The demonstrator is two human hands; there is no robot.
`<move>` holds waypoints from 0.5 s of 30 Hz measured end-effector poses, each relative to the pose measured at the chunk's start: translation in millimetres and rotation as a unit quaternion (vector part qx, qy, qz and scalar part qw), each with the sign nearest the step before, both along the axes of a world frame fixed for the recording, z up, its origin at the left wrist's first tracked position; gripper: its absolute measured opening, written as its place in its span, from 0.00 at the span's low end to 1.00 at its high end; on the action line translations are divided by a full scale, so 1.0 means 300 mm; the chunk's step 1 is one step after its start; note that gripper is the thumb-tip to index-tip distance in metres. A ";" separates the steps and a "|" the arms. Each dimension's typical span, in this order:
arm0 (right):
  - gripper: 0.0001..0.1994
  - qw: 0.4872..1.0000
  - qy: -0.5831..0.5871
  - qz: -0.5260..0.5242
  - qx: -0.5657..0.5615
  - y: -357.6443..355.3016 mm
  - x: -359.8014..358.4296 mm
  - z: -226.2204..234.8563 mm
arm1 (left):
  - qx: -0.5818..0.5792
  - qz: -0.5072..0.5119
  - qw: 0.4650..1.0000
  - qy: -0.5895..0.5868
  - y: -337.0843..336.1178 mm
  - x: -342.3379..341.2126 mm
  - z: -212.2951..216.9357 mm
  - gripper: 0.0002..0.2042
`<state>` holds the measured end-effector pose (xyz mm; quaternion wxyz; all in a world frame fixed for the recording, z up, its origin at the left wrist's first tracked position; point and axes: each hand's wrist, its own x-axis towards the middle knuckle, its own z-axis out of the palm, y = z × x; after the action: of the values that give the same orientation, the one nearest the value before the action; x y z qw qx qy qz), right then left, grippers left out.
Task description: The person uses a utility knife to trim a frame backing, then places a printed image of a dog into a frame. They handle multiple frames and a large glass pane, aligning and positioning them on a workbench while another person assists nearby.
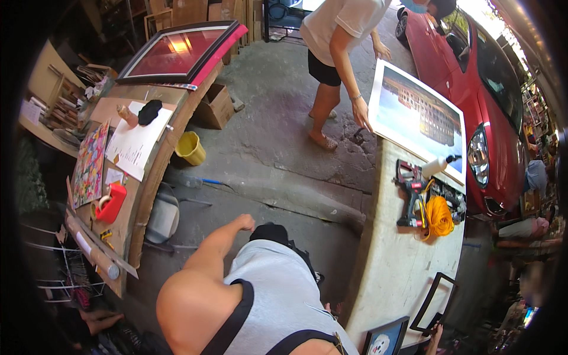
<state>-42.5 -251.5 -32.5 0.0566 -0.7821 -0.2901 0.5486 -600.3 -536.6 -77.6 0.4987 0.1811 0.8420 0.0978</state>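
Note:
My left hand (pixel 245 223) hangs at the end of my bent arm, in front of my black shorts. Its fingers are curled in, and nothing shows in them. By the lower edge, what appears to be my right hand (pixel 436 335) grips the near corner of a black picture frame (pixel 422 303) on the pale worktable (pixel 408 266); its arm is mostly cut off. Beside it leans a dark-framed picture of a white animal on blue (pixel 381 343). Farther up the table lie a red-and-black nail gun (pixel 409 198), an orange coiled hose (pixel 439 216) and a white bottle (pixel 435 168).
A person in a white shirt (pixel 340 29) holds a large white-bordered building print (pixel 417 109) at the table's far end. A red car (pixel 473 77) stands behind. At left, a wooden bench (pixel 168 139) bears a framed panel (pixel 177 50) and red tape dispenser (pixel 112 204); a yellow bucket (pixel 190 148) stands nearby.

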 end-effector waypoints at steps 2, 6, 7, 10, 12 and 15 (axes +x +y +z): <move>0.15 1.000 0.014 -0.012 -0.013 -0.103 -0.305 -0.044 | 0.007 -0.023 0.999 0.033 -0.138 -0.093 -0.002 0.09; 0.16 0.994 0.047 0.092 -0.016 -0.188 -0.715 -0.086 | 0.062 0.297 0.950 0.067 -0.286 -0.202 0.017 0.11; 0.15 0.990 0.053 0.128 -0.016 -0.175 -0.756 -0.080 | 0.085 0.316 0.942 0.079 -0.308 -0.210 0.012 0.11; 0.14 0.971 0.076 0.226 -0.006 -0.106 -0.879 -0.078 | 0.097 0.398 0.911 0.048 -0.321 -0.283 -0.030 0.11; 0.10 0.974 0.017 0.221 -0.042 -0.042 -0.961 -0.073 | 0.106 0.437 0.893 0.010 -0.323 -0.306 -0.054 0.11; 0.11 0.948 -0.050 0.315 -0.018 0.080 -1.150 -0.069 | 0.136 0.486 0.862 -0.048 -0.304 -0.362 -0.045 0.09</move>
<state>-387.7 -227.4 -53.3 -0.1474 -0.6780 -0.5146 0.5038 -709.0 -627.7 -91.0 0.3978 -0.1905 0.7767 0.4497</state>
